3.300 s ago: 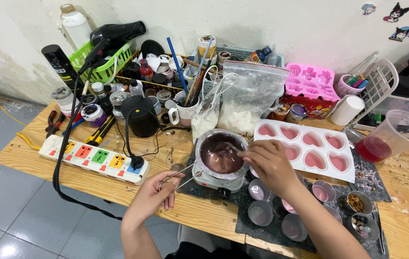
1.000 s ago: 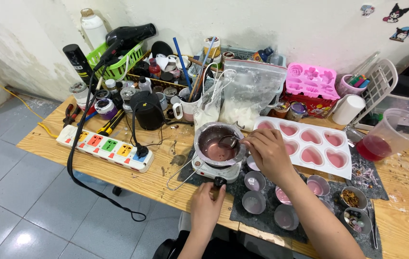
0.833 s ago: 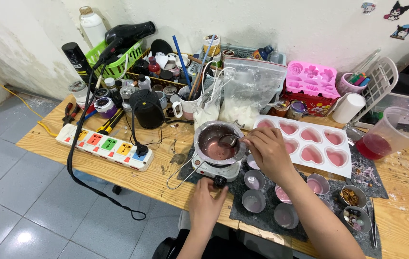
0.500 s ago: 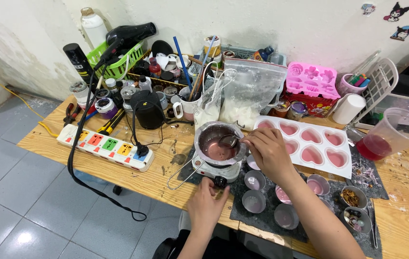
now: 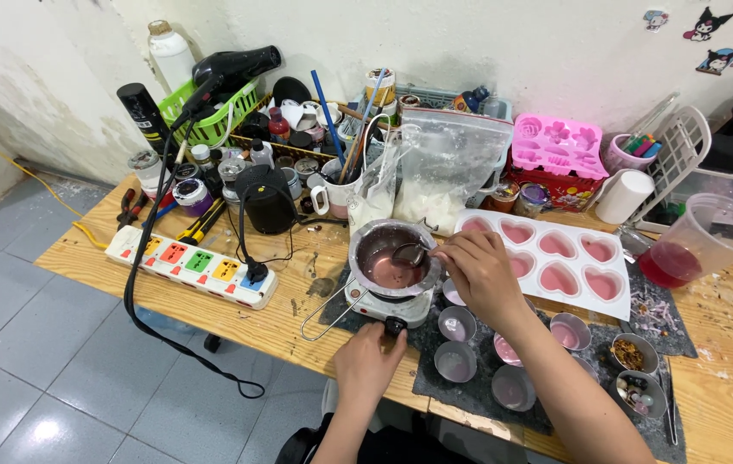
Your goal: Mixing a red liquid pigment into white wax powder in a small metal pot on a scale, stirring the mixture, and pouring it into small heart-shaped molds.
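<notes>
From the head camera, your right hand (image 5: 480, 273) pinches a spoon (image 5: 409, 254) in the melting pot (image 5: 390, 258) of pink wax, while your left hand (image 5: 368, 361) grips the hotplate's knob (image 5: 395, 326). The heart mould (image 5: 547, 266) already looks filled; several small cups (image 5: 456, 325) remain partly empty.

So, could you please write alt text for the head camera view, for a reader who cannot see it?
A person's right hand holds a spoon in pink liquid in a small metal pot on a hot plate, while the left hand touches its black knob. A white heart mould lies beside it on a cluttered wooden table.
</notes>
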